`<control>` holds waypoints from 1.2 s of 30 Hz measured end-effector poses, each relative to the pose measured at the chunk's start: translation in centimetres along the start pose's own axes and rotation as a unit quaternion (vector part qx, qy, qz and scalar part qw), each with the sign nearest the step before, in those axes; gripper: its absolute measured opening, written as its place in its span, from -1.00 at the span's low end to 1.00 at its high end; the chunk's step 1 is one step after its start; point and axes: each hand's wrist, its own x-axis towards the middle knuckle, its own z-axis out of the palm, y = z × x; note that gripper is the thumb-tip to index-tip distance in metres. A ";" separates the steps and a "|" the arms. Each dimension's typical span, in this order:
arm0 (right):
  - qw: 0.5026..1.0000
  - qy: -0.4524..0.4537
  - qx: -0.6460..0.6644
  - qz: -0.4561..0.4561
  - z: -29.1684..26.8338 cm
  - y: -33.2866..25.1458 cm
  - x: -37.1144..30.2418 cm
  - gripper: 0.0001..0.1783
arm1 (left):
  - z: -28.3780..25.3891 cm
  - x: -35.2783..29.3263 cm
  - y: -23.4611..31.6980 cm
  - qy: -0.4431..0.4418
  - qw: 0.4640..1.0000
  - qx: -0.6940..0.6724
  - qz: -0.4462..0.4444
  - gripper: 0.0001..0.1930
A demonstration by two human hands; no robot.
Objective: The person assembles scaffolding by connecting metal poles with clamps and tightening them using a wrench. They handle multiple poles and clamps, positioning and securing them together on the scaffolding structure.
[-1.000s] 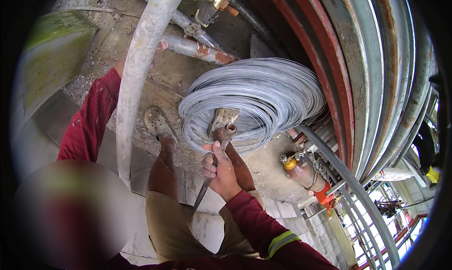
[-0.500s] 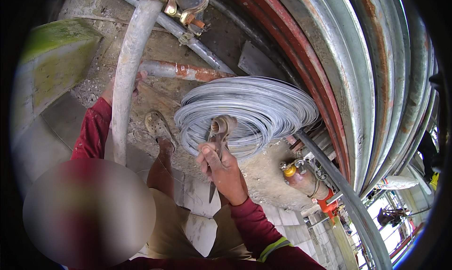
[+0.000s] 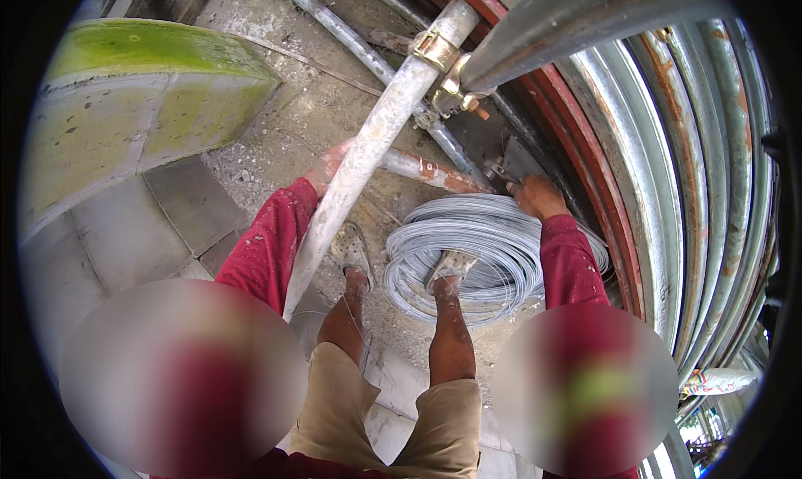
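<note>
My left hand point(image 3: 327, 168) is at a pale, dirt-crusted scaffold pipe point(image 3: 368, 145) that slants across the view. It is closed round the pipe from behind, with most of its fingers hidden. My right hand point(image 3: 539, 197) is stretched forward over the far edge of a coil of grey wire point(image 3: 468, 216). It is shut on a scaffold spanner, whose socket head point(image 3: 499, 170) points away, near the end of a rust-patched pipe point(image 3: 434, 173). A metal coupler point(image 3: 436, 51) clamps the slanting pipe, and a second coupler point(image 3: 451, 91) with a rusty bolt sits beside it.
Curved metal pipes and red bars point(image 3: 576, 136) stand stacked along the right. A dark thick pipe point(image 3: 585, 28) crosses overhead. A mossy concrete block point(image 3: 159, 103) is at the left, beside grey paving tiles point(image 3: 125, 228). My right foot point(image 3: 451, 266) is inside the wire coil.
My right hand has moved the spanner forward, past the coil's far edge. My right foot now shows in the coil. The view has shifted; my left hand stays at the slanting pipe.
</note>
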 end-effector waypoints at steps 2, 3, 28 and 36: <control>1.000 0.007 -0.007 0.003 0.6 -0.6 -1.3 -0.41 | -0.2 0.2 -1.2 -0.015 0.999 -0.040 0.029 -0.50; 1.000 0.017 -0.003 0.009 1.0 -0.4 -2.1 -0.40 | 0.0 0.5 -1.6 -0.029 0.998 -0.033 0.054 -0.51; 0.988 0.150 -0.013 0.020 6.6 -2.2 -10.8 -0.55 | -20.5 -27.7 10.3 0.272 0.958 -0.045 0.076 -0.83; 0.992 0.121 -0.047 0.001 6.1 1.0 -7.2 -0.49 | -20.4 -45.3 12.5 0.385 0.911 -0.060 0.133 -0.84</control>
